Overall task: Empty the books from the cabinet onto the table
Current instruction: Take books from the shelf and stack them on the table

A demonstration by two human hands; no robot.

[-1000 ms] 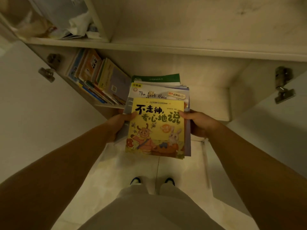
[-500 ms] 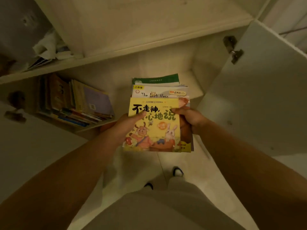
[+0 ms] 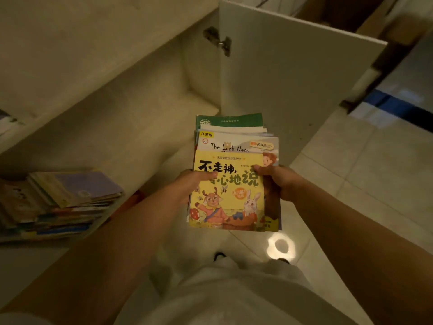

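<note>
I hold a stack of thin books [image 3: 230,184] in front of me, above the floor. A yellow picture book with cartoon animals lies on top, with a "Loch Ness" book and a green-topped one behind it. My left hand [image 3: 187,186] grips the stack's left edge, thumb on the yellow cover. My right hand [image 3: 278,181] grips the right edge the same way. Several more books [image 3: 61,202] lean in a pile on the open cabinet's [image 3: 131,127] lower shelf at the left.
The cabinet's right door [image 3: 293,90] stands open just behind the stack. Pale floor tiles [image 3: 365,165] spread to the right. A dark blue strip [image 3: 393,109] and brown furniture [image 3: 384,26] lie at the far right. My feet show below the stack.
The view has swung to the right, so the cabinet and its shelved books slid left. The stack stays in both hands, now clear of the shelf, beside the open right door.
</note>
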